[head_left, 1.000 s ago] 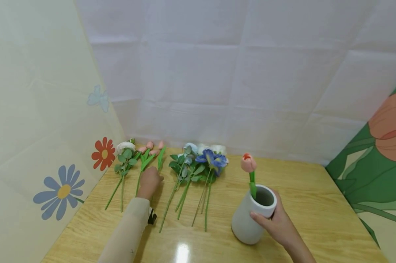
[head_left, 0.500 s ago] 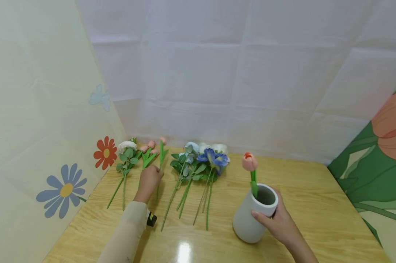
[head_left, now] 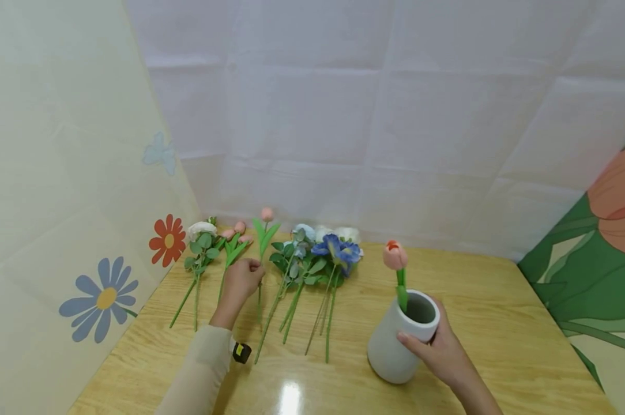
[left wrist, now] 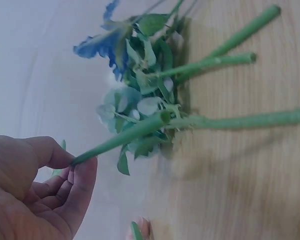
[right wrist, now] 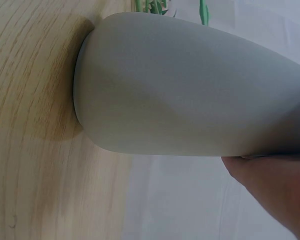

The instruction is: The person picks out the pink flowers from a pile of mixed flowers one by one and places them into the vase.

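Note:
My left hand [head_left: 241, 280] pinches the green stem of a pink tulip [head_left: 267, 215] between thumb and fingertips. That tulip stands upright over the table, its bloom at the back cloth in the head view. In the left wrist view its cut stem end [left wrist: 125, 140] points past the fingers. On the right, my right hand [head_left: 442, 354] holds a pale grey vase [head_left: 390, 349] near its rim, thumb on the front side. One pink tulip [head_left: 395, 256] leans out of the vase's mouth. The right wrist view is mostly filled by the vase wall [right wrist: 180, 90].
Left of the held tulip lie several more pink tulips [head_left: 228, 234] and a white flower [head_left: 202, 231] with round leaves. Between the hands lie blue irises [head_left: 338, 251], pale blue flowers [head_left: 304, 231] and white blooms [head_left: 347, 234], stems toward me. A cloth [head_left: 302, 127] hangs behind the wooden table [head_left: 478, 300].
My left hand has drawn one tulip away from the other tulips, up and slightly right, and its bloom now stands higher. The right hand and vase have stayed in place.

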Demonstrator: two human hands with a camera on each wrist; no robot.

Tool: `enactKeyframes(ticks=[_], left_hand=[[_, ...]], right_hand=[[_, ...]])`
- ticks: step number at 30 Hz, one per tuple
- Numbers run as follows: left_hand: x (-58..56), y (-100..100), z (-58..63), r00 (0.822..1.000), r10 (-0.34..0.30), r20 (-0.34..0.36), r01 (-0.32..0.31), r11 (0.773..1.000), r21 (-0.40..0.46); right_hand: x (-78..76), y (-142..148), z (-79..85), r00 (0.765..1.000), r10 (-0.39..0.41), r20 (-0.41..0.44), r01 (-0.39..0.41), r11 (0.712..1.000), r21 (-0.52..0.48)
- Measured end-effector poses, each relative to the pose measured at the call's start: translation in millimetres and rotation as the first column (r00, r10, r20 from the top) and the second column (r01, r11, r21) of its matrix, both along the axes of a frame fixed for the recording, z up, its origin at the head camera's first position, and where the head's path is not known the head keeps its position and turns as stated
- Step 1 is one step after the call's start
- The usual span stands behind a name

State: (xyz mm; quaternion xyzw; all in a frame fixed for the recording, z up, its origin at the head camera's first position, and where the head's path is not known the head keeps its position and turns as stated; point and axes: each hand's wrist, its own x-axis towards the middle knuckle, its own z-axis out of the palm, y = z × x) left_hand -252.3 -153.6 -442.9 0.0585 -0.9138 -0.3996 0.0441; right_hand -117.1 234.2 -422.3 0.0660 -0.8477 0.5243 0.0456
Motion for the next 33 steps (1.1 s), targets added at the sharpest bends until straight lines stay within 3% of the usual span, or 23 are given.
enactKeyframes(ticks=[8, 19, 26, 33], left_hand=[[7.8, 10, 9.6, 0.997, -0.039, -0.069, 0.048, 0.989, 0.141], [21.9, 23, 23.3, 0.99, -0.06, -0.128, 0.083, 0.98, 0.182], [30.5, 34, 29.7, 0.971, -0.077, -0.225, 0.12, 0.975, 0.185], [36.4, 42, 31.4, 0.958, -0.088, -0.271, 0.145, 0.969, 0.199]], right_hand=[[-0.5, 0, 0.2, 1.0, -0.003, 0.009, 0.003, 1.0, 0.002], [-0.3, 0, 0.2, 1.0, -0.002, 0.01, 0.002, 1.0, -0.005], [-0.6, 0, 1.5, 1.0, -0.01, 0.018, 0.01, 1.0, 0.004], [-0.7, 0, 0.1, 1.0, -0.003, 0.014, 0.003, 1.0, 0.004]])
